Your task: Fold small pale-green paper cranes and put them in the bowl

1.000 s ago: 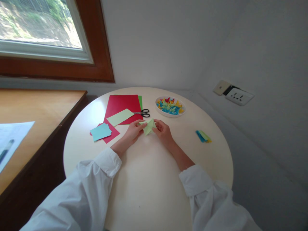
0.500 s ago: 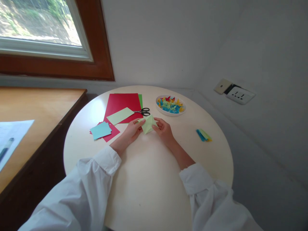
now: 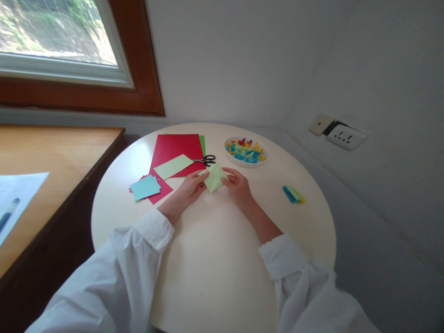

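Observation:
A light green piece of folded paper (image 3: 213, 178) with creases is held up between both hands, above the middle of the round table. My left hand (image 3: 193, 186) pinches its left corner, thumb on top. On the other side my right hand (image 3: 238, 185) grips the right edge between thumb and fingers. Just beyond the paper lie black-handled scissors (image 3: 207, 160), their blades partly over a pale green paper strip (image 3: 173, 166). The far fingertips of both hands are partly hidden by the paper.
Red sheets (image 3: 178, 147) lie at the back left, with light blue paper squares (image 3: 144, 188) nearer. A white dish (image 3: 245, 163) holds several small colourful folded papers. Folded paper pieces (image 3: 293, 194) rest at the right. A wooden desk (image 3: 58, 143) stands left of the round table (image 3: 215, 259).
Both hands keep their hold on the green paper. It has tilted slightly, and the right hand's fingers have shifted a little up along its edge.

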A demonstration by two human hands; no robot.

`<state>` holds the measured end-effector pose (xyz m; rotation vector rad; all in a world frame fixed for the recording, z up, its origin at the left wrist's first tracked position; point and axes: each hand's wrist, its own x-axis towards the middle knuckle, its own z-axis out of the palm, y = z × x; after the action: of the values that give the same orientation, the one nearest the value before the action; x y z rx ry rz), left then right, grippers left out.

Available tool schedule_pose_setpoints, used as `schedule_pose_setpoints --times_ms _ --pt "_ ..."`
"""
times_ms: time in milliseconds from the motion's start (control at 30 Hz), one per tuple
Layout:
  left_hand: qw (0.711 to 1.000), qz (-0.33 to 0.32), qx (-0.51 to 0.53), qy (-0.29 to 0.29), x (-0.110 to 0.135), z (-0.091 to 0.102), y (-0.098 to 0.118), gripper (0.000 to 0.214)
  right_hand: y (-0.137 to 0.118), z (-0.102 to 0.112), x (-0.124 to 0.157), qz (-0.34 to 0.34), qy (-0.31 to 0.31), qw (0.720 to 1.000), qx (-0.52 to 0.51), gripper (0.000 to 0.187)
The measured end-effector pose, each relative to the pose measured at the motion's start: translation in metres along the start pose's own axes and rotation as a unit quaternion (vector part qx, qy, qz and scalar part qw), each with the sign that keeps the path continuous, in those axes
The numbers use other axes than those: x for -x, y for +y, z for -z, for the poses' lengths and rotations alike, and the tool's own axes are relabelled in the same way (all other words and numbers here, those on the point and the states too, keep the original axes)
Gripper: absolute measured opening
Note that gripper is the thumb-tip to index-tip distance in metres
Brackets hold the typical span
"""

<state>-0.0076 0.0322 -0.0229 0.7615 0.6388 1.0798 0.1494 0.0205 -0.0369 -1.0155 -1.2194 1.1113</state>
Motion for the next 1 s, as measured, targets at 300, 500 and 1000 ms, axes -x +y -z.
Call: schedule_pose_setpoints --times_ms 300,500,1000 --pt "1.000 0.008 0.020 -0.015 0.0003 0.0034 -0.0007 0.013 -0.0047 0.0020 0.0015 -0.002 0.011 1.000 -0.006 0.041" --pt "0.999 0.012 0.032 -0.001 0.0000 0.0032 -0.0005 0.016 -0.0068 0.0009 0.0015 -0.008 0.019 1.000 -0.017 0.039" --pt "0.997 -0.027 -0.030 0.072 -0.0042 0.0062 -0.0027 0.016 -0.0044 0.0020 -0.0019 -0.031 0.089 0.994 -0.050 0.030"
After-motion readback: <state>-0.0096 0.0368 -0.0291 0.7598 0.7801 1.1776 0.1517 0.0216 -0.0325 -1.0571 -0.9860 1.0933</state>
